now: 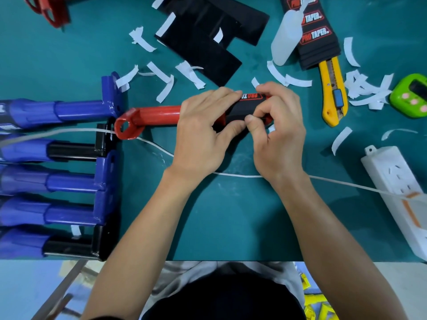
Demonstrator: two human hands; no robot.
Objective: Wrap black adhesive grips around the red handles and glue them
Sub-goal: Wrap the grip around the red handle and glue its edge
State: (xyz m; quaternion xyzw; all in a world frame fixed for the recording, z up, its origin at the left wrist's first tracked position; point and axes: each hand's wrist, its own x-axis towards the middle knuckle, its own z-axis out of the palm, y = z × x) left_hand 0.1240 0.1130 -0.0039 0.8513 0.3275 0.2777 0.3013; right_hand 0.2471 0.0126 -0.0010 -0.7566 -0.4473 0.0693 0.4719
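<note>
A red handle lies across the middle of the teal table, its ring end to the left. A black grip with a red logo band is wrapped round its right part. My left hand curls over the handle and the grip's left end, thumb under the grip. My right hand pinches the grip's lower edge between thumb and fingers. More black grip sheets lie at the back, and a stack of printed grips lies at the back right beside a white glue bottle.
Blue and black handles are lined up at the left. A yellow utility knife, a green timer and a white power strip with its cord lie at the right. White backing strips are scattered about. More red handles lie at the back left.
</note>
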